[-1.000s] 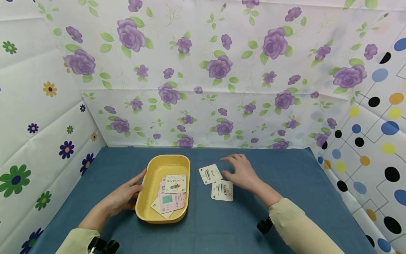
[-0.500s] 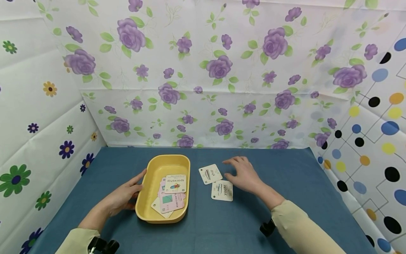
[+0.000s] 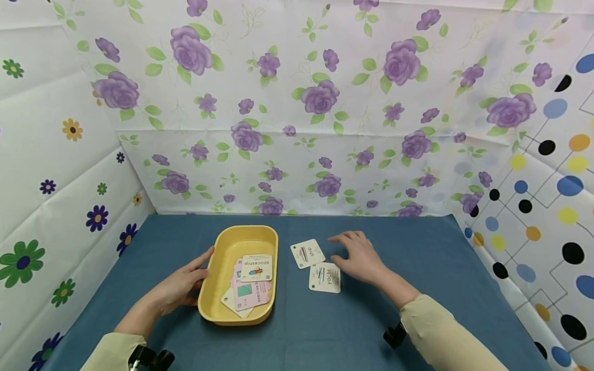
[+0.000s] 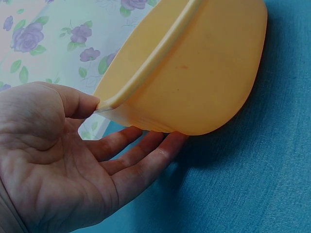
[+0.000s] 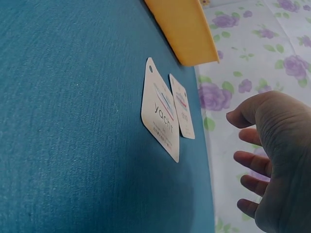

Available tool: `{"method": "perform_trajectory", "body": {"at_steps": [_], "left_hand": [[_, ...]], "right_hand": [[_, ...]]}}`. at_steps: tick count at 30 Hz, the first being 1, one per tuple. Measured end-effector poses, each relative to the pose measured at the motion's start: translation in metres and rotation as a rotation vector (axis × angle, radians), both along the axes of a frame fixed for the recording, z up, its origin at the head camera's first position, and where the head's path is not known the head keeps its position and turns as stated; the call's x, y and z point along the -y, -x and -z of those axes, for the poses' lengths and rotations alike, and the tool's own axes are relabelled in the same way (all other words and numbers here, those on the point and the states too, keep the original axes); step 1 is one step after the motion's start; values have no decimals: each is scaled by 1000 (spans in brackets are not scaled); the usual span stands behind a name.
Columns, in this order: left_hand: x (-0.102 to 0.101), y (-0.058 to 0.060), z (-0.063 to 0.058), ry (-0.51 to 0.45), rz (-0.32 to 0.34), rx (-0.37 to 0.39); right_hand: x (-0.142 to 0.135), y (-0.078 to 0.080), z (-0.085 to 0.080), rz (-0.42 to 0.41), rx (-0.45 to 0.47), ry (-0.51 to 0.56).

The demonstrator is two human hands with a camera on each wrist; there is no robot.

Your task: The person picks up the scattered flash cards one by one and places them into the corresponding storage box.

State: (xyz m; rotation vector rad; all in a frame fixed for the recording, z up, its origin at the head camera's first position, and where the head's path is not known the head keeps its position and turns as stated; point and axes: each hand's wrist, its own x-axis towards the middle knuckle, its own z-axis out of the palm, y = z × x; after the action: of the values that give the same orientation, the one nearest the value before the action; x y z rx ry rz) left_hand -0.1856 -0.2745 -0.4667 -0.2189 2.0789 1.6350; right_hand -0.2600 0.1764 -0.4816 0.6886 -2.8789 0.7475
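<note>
A yellow plastic tray (image 3: 226, 242) stands on the left half of the table. My left hand (image 3: 178, 288) is at its left side; in the left wrist view the thumb (image 4: 80, 103) touches the rim and fairly straight fingers (image 4: 141, 162) rest against the outer wall. Inside the tray lie a spaceship card (image 3: 257, 268), a pink card (image 3: 250, 296) and a partly covered white card (image 3: 230, 303). My right hand (image 3: 359, 257) hovers with bent, spread fingers, holding nothing, just right of two cards, a ship card (image 3: 308, 253) and a yacht card (image 3: 325, 278).
Blue cloth (image 3: 334, 330) covers the table. A rose-patterned curtain (image 3: 297, 170) stands behind it, a flower-print sheet (image 3: 69, 216) at left and a dotted sheet (image 3: 547, 268) at right. Black wrist cameras (image 3: 394, 335) sit at both cuffs.
My right hand has moved slightly right and toward me, a little away from the ship and yacht cards. The left hand, tray and cards have kept their places.
</note>
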Motion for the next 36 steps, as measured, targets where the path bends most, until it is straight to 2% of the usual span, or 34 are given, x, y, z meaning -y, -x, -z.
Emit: {"method": "perform_trajectory", "body": {"at_steps": [22, 36], "left_hand": [[-1, 0, -1, -6, -4, 12], [0, 1, 0, 0, 9, 11]], "right_hand": [[-8, -6, 8, 2, 7, -46], [-11, -13, 19, -54, 21, -146]]}}
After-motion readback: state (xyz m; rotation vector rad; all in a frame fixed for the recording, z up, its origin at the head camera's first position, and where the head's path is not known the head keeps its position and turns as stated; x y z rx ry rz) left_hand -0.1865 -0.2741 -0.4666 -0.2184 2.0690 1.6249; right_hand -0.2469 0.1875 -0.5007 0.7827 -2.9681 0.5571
